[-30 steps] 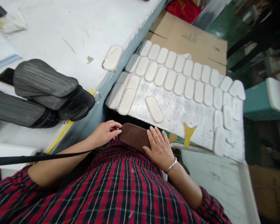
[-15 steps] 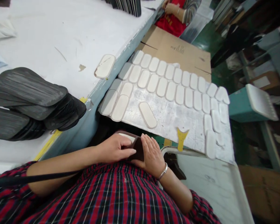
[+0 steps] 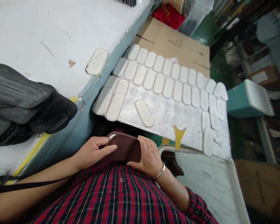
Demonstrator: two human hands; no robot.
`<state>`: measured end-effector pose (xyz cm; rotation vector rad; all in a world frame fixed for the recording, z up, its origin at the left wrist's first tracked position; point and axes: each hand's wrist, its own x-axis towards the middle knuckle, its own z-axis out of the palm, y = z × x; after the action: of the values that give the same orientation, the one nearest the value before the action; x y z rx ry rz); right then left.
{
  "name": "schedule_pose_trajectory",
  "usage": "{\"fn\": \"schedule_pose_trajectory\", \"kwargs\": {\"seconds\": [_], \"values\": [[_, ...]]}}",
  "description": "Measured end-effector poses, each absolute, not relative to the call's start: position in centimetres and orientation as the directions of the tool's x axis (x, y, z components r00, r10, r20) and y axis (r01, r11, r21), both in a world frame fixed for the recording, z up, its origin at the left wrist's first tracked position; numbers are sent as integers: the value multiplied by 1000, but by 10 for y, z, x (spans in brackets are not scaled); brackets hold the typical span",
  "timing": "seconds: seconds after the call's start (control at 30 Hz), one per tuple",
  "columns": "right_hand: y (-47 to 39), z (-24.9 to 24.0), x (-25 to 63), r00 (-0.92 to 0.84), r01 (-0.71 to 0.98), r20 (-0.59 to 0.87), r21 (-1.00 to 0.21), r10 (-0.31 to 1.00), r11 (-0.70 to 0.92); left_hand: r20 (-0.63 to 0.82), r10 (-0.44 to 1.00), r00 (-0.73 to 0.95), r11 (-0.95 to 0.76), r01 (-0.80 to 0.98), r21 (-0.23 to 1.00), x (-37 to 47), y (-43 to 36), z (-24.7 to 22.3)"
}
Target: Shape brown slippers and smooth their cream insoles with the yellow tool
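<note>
A dark brown oval piece (image 3: pixel 124 148) lies between my two hands, close to the plaid shirt, with a white strip showing at its upper left edge. My left hand (image 3: pixel 93 151) pinches its left end, thumb on the brown face. Around the right end my right hand (image 3: pixel 149 154) is wrapped, fingers over the top edge and thumb below. Beyond them, rows of white oval pieces (image 3: pixel 159 83) cover part of a grey metallic sheet (image 3: pixel 165 115). One loose white oval (image 3: pixel 144 113) rests at an angle nearest my hands.
Stacked black oval pieces (image 3: pixel 20 99) stand on the white table (image 3: pixel 53 25) at left, near a stained white oval (image 3: pixel 97 61). A yellow forked piece (image 3: pixel 179 137) is at the sheet's front edge. Behind are cardboard (image 3: pixel 172 43), a teal bin (image 3: pixel 240 99) and another person's red garment (image 3: pixel 169 15).
My left hand has moved left along the brown piece, whose broad brown face now covers most of the white. The view has shifted slightly.
</note>
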<state>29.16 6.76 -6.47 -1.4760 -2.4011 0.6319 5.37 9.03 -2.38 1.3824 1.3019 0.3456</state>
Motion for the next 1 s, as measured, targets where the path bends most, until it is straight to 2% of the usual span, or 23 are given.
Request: {"fn": "schedule_pose_trajectory", "kwargs": {"seconds": [0.03, 0.13, 0.27, 0.5, 0.8, 1.0], "values": [[68, -64, 292, -462, 782, -20, -481, 886, 397, -526, 803, 281, 341, 507, 791, 48, 89, -28], [69, -63, 292, -478, 787, -38, -463, 877, 409, -670, 703, 239, 460, 566, 684, 42, 87, -39], [69, -61, 291, -493, 792, -55, -442, 868, 422, -722, 668, 181, 537, 555, 635, 43, 88, -46], [70, -59, 287, -495, 798, -99, -444, 863, 407, -635, 762, 129, 468, 568, 677, 33, 86, -47], [78, -56, 272, -516, 784, -79, -445, 853, 433, -584, 796, 158, 430, 532, 730, 29, 83, -51], [81, -58, 256, -525, 780, -72, -439, 848, 446, -510, 833, 213, 310, 585, 750, 23, 84, -56]]}}
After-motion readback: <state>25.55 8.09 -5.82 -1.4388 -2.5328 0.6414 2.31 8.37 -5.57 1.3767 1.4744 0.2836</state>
